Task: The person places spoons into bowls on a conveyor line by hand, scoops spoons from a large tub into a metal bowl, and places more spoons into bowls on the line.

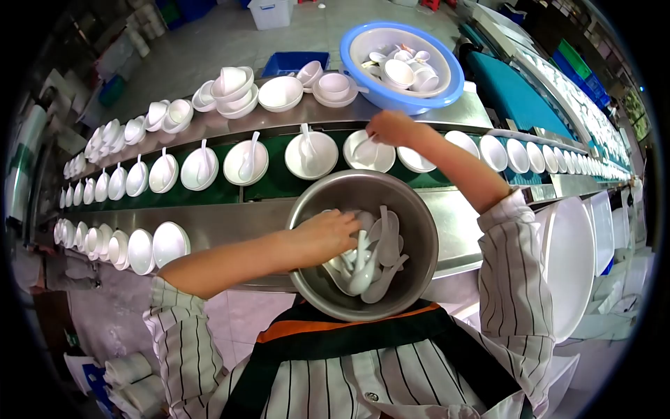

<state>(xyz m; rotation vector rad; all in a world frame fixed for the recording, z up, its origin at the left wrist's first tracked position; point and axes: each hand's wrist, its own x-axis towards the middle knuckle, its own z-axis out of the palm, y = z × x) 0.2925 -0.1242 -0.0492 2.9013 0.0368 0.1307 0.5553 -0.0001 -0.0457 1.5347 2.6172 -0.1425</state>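
My right hand (394,130) pinches the handle of a white soup spoon (365,149); the spoon's head is inside a white bowl (350,156) on the green conveyor belt (271,180). My left hand (329,236) reaches into a steel basin (430,255) close to my body, its fingers curled on a white spoon among several others. Part of that grip is hidden behind the fingers. More loose white spoons (388,241) lie in a heap in the basin. Left of my right hand, a bowl with a spoon (310,152) rides the belt.
Bowls with spoons line the belt leftward; bowls without visible spoons (493,153) line it rightward. Stacked bowls (233,85) stand on the far steel ledge, beside a blue tub (453,89) holding a basin of dishes. More bowls (169,244) sit on the near ledge at left.
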